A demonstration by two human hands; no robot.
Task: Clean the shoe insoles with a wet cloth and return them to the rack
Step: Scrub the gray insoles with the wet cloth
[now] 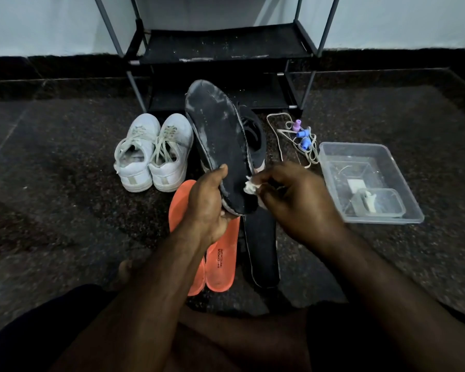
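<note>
Head view, from my remote station: the left hand (208,208) gripped the heel end of a dark insole (216,140), thumb over its top face, holding it tilted up toward the rack (223,47). The right hand (293,202) pinched a small white cloth (250,187) against the insole's right edge near the heel, fingers curled round it. Pale dusty streaks showed across the insole's toe half, so I judged the wiping barely begun on this piece. Below the hands, two orange insoles (220,267) and a second dark insole (262,253) lay on the floor; I could not tell whether any had been cleaned. White sneakers (152,154) stood to the left, a black shoe (254,135) behind the raised insole, loose laces (295,135) and a clear tub (365,181) to the right. No insole was on the rack's shelves, so the return step remained, by my reading.
</note>
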